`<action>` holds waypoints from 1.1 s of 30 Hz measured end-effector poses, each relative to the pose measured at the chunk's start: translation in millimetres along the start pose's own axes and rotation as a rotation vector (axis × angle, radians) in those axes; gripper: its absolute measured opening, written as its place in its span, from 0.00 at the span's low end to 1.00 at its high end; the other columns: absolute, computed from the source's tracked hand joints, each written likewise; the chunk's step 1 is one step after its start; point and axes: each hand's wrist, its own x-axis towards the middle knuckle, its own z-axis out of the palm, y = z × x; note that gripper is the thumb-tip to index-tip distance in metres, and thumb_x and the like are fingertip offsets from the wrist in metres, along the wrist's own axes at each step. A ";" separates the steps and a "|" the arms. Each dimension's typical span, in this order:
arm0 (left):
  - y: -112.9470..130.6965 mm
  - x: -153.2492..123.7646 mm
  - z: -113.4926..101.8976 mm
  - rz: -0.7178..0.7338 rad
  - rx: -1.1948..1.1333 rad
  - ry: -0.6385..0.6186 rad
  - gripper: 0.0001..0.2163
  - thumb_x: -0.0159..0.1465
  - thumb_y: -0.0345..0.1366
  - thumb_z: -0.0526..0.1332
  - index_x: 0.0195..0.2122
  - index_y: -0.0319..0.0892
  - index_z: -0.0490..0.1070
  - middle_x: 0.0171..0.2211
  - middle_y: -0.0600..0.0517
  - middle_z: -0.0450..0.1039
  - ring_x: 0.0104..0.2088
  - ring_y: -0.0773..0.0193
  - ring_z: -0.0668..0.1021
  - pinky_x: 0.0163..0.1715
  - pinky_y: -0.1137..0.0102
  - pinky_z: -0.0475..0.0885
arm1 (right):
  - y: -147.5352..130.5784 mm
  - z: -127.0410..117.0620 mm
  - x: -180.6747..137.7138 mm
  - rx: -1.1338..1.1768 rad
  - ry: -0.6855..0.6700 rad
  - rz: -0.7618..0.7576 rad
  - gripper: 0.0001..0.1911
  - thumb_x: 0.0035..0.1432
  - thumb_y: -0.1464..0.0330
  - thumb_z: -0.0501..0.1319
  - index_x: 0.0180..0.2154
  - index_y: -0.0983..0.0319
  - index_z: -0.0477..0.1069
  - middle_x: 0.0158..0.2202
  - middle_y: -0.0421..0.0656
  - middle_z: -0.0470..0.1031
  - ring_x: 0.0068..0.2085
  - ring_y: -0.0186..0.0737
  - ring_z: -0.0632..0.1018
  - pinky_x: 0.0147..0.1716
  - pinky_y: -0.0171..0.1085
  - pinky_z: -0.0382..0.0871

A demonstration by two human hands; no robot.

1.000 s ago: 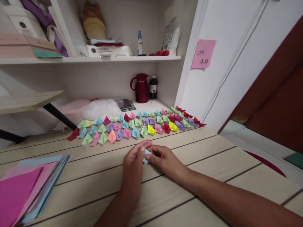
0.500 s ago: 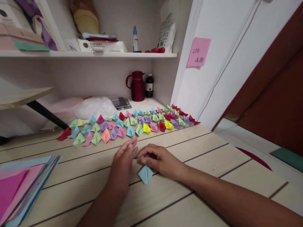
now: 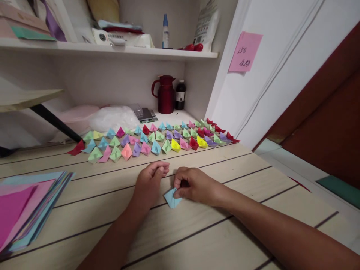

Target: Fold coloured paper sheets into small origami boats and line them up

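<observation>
Near the middle of the table, pinching a light-blue folded paper at its upper right side with the grip of the right hand, with the thumb on top. Just to the left and slightly farther away, holding the left hand apart from this paper, with grip released and fingers loosely bent. Cannot tell whether the paper touches the table everywhere. Beyond both hands, showing several rows of small paper boats in green, blue, pink, red, purple and yellow. At left, well apart, showing a stack of coloured sheets, with magenta uppermost. Behind the boats, showing a dark red jug just beside a dark bottle with white label.
</observation>
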 end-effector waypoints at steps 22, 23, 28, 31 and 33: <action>16.6 -20.1 8.3 0.331 0.137 -0.024 0.18 0.63 0.38 0.57 0.55 0.45 0.66 0.47 0.46 0.75 0.38 0.61 0.80 0.41 0.66 0.75 | 7.5 -30.1 9.3 1.141 -0.023 0.132 0.15 0.52 0.61 0.68 0.32 0.68 0.75 0.30 0.47 0.80 0.26 0.34 0.79 0.29 0.31 0.71; 15.7 -17.6 7.6 0.320 0.122 0.001 0.16 0.63 0.39 0.58 0.52 0.45 0.68 0.46 0.47 0.76 0.37 0.62 0.81 0.40 0.67 0.75 | 8.6 -29.2 10.0 1.113 -0.012 0.143 0.15 0.52 0.60 0.68 0.31 0.68 0.74 0.30 0.47 0.80 0.25 0.34 0.79 0.28 0.31 0.70; 8.7 -7.3 4.3 0.356 0.151 0.101 0.09 0.59 0.37 0.62 0.41 0.46 0.76 0.37 0.52 0.77 0.30 0.66 0.80 0.34 0.71 0.75 | 11.8 -21.1 11.6 1.021 -0.019 0.188 0.16 0.52 0.59 0.67 0.30 0.68 0.73 0.28 0.47 0.80 0.25 0.34 0.79 0.25 0.30 0.67; 8.8 -7.0 5.6 0.356 0.131 0.079 0.07 0.58 0.35 0.62 0.37 0.46 0.77 0.32 0.54 0.78 0.26 0.67 0.79 0.29 0.73 0.74 | 10.4 -19.4 10.9 1.007 -0.014 0.194 0.17 0.53 0.58 0.67 0.31 0.67 0.73 0.27 0.45 0.79 0.25 0.33 0.78 0.26 0.31 0.68; 10.4 -8.9 7.7 0.329 0.118 0.079 0.07 0.58 0.35 0.62 0.37 0.45 0.77 0.29 0.55 0.78 0.24 0.68 0.78 0.28 0.74 0.74 | 8.4 -19.6 10.4 1.006 -0.013 0.187 0.18 0.52 0.57 0.67 0.31 0.68 0.73 0.26 0.45 0.79 0.24 0.33 0.78 0.26 0.31 0.68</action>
